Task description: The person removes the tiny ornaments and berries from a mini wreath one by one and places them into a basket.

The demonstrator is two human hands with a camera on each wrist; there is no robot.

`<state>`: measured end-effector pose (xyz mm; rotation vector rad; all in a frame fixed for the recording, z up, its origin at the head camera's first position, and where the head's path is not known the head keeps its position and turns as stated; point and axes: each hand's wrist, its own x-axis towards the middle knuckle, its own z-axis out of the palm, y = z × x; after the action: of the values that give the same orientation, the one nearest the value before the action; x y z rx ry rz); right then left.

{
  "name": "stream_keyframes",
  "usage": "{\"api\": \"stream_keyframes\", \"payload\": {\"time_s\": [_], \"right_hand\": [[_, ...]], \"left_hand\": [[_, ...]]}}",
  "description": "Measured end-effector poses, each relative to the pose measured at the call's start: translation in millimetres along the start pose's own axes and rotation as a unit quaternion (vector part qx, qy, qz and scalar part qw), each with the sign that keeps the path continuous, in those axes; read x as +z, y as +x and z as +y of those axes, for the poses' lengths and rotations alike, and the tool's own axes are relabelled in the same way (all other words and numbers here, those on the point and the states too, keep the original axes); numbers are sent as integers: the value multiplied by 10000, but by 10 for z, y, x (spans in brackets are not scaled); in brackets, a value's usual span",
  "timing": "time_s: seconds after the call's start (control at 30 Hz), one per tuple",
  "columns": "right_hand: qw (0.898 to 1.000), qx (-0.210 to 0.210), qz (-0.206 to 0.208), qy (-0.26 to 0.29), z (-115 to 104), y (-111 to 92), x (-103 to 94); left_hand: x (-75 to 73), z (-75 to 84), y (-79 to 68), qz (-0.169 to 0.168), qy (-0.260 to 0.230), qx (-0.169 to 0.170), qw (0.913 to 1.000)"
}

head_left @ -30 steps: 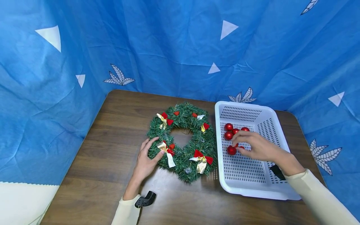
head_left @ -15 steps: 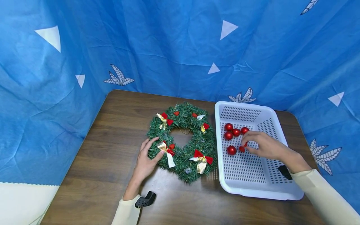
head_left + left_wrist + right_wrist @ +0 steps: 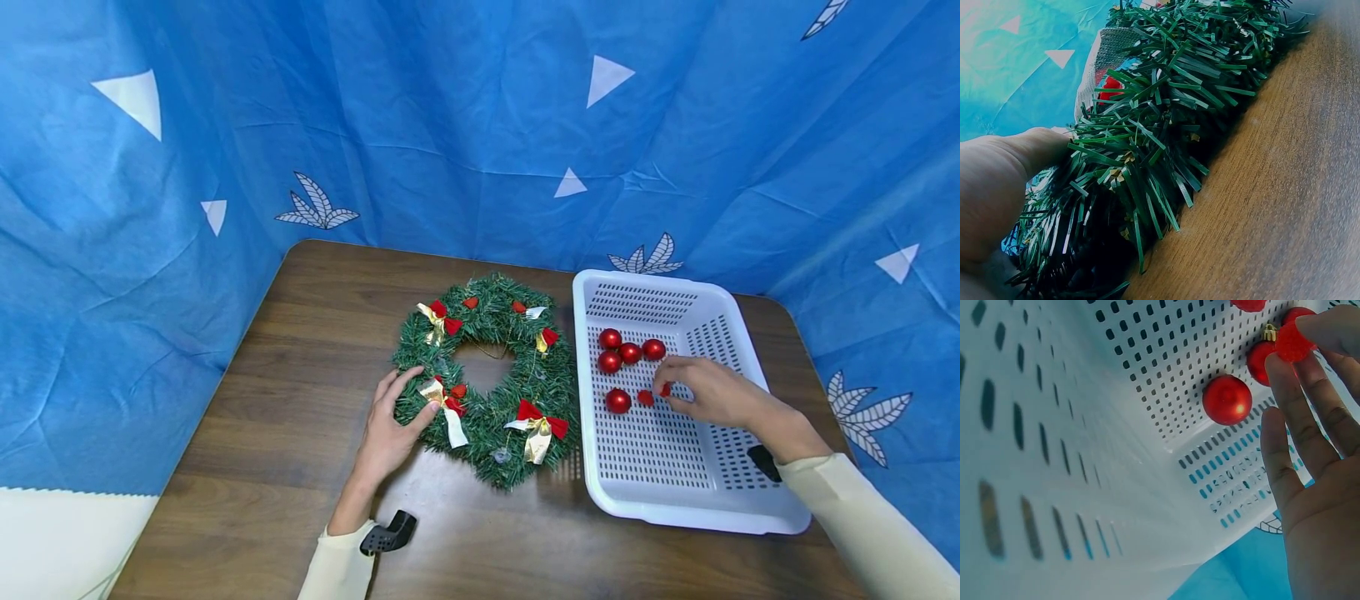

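Note:
A green tinsel wreath (image 3: 491,454) with red-and-gold bows and small red pieces lies on the table. My left hand (image 3: 390,429) holds its left side, the thumb beside a bow (image 3: 444,400). In the left wrist view the thumb (image 3: 1041,147) presses into the green strands; the other fingers are hidden. Over a white perforated basket (image 3: 588,433) my right hand (image 3: 708,390) pinches a small rough red ball (image 3: 1293,342) between thumb and fingertips. Another small red ball (image 3: 645,398) lies on the basket floor, near several shiny red baubles (image 3: 618,401).
The basket stands right of the wreath, almost touching it. Its raised walls surround the right hand's work area. Brown wooden tabletop (image 3: 300,375) extends left and in front of the wreath. A blue patterned cloth (image 3: 465,125) hangs behind the table and along both sides.
My right hand has moved right and slightly down within the basket, picking up the small rough red ball and leaving another beside it. The left hand and wreath have stayed put.

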<state>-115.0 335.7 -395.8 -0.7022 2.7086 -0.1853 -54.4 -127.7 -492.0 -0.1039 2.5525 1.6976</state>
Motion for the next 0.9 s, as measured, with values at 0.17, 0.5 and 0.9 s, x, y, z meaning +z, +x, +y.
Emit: {"api": "stream_keyframes", "payload": {"time_s": [0.17, 0.5, 0.9], "right_hand": [[9999, 64, -54, -109, 13, -9, 9], [9998, 36, -125, -145, 42, -27, 55], [9996, 87, -258, -103, 64, -35, 86]], "left_hand": [[-5, -1, 2, 1, -2, 2, 10000], [0, 17, 9, -19, 0, 1, 10000], [-5, 4, 1, 1, -8, 11, 10000]]}}
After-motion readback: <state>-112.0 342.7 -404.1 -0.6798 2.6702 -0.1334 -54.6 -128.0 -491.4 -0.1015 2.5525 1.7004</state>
